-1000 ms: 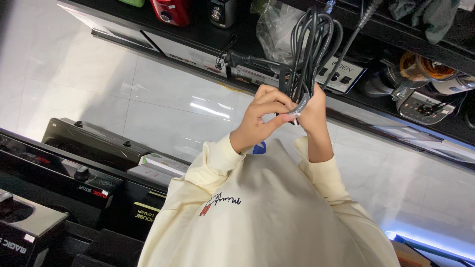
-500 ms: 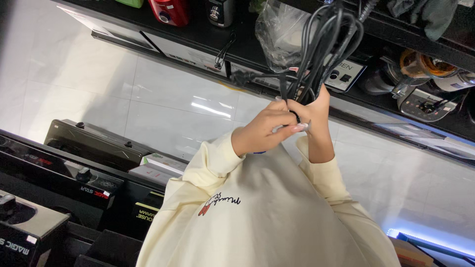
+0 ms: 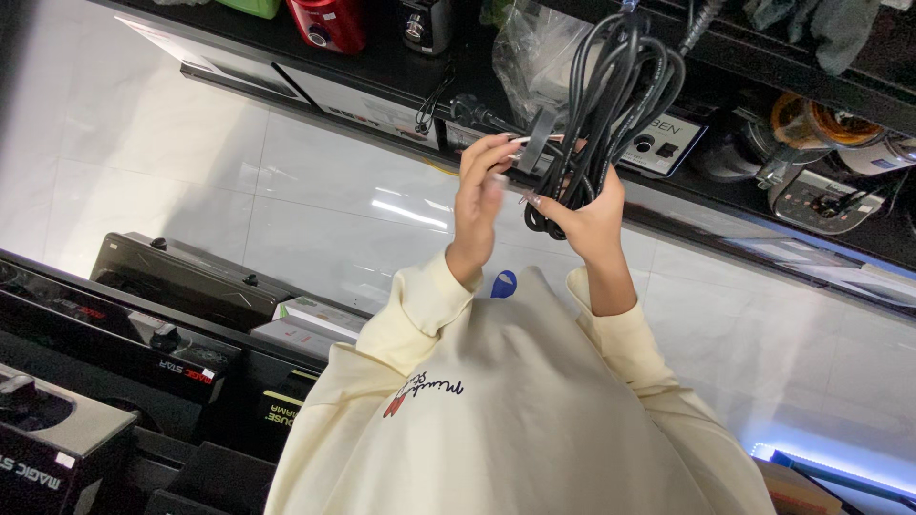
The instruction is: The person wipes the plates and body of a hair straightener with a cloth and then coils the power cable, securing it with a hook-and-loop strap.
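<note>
Coiled black cable [image 3: 611, 105] hangs in long loops, held up in front of the far black shelf [image 3: 382, 67]. The right hand [image 3: 587, 210] grips the bundle at its lower end, fingers wrapped around the strands. The left hand [image 3: 482, 186] sits just beside it, thumb and fingers pinching a grey strap [image 3: 536, 148] (it runs across the coil's left side). Both cream sleeves [image 3: 420, 305] rise from below. A red appliance [image 3: 329, 21] stands far left on the shelf; dark boxes [image 3: 143, 324] lie near left on the white tiled floor.
</note>
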